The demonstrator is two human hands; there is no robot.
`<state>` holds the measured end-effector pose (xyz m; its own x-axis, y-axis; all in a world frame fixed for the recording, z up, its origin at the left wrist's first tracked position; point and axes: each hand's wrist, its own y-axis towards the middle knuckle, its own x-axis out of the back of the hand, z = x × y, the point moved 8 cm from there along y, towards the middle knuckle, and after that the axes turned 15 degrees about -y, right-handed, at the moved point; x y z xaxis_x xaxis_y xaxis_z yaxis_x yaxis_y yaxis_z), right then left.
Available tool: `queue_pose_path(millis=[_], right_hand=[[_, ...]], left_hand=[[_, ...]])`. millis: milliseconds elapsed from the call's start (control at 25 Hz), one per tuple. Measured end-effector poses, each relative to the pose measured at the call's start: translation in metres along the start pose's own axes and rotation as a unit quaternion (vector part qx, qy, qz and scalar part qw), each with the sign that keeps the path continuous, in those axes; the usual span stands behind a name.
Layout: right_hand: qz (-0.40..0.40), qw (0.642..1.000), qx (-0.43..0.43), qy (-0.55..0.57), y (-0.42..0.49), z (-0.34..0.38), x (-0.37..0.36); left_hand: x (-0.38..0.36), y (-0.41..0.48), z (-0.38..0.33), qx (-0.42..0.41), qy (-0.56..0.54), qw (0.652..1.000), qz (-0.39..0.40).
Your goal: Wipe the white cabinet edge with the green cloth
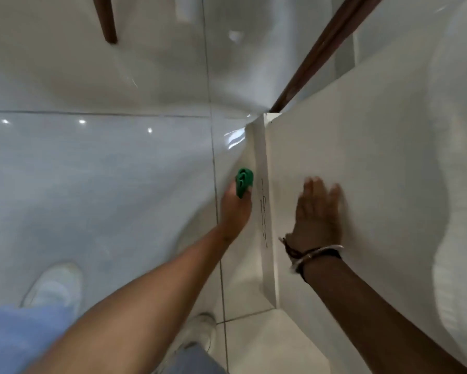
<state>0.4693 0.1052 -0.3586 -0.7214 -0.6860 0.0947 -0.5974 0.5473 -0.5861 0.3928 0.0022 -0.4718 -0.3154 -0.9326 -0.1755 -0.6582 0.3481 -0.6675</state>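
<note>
Both hands were at the cabinet (362, 157). Left hand (235, 209) pinched the cloth (243, 182) beside the scribbled edge (264, 198); right hand (317, 214) lay flat on top, fingers slightly spread.

A glossy pale tiled floor (97, 163) with dark grout lines carries the white cabinet (362, 157), two white shoes (54, 287) and a dark wooden leg (108, 20); a hand (318, 211) lies flat on the cabinet top

Bright soft light, glare spots on glossy floor tiles (92, 157), motion blur, edge distortion
</note>
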Motion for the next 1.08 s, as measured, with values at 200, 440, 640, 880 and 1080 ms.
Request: queue_pose_path(millis=[200,440,640,880,1080], right_hand=[[-0.038,0.999,-0.003,-0.02,0.0,-0.007,-0.007],[-0.079,0.997,-0.016,-0.013,0.001,-0.008,-0.003],[-0.072,0.995,-0.062,-0.044,0.001,0.001,-0.003],[-0.073,0.992,-0.076,-0.066,-0.007,-0.001,-0.011],[-0.064,0.989,-0.116,-0.063,-0.004,0.008,-0.013]], left_hand=[[-0.071,0.028,0.06,0.11,-0.095,0.984,0.103],[-0.077,0.034,0.081,0.157,-0.237,0.956,0.071],[-0.077,-0.005,0.109,0.202,-0.252,0.937,0.132],[-0.068,-0.053,0.13,0.263,-0.235,0.924,0.146],[-0.067,0.029,0.056,0.168,-0.235,0.954,0.084]])
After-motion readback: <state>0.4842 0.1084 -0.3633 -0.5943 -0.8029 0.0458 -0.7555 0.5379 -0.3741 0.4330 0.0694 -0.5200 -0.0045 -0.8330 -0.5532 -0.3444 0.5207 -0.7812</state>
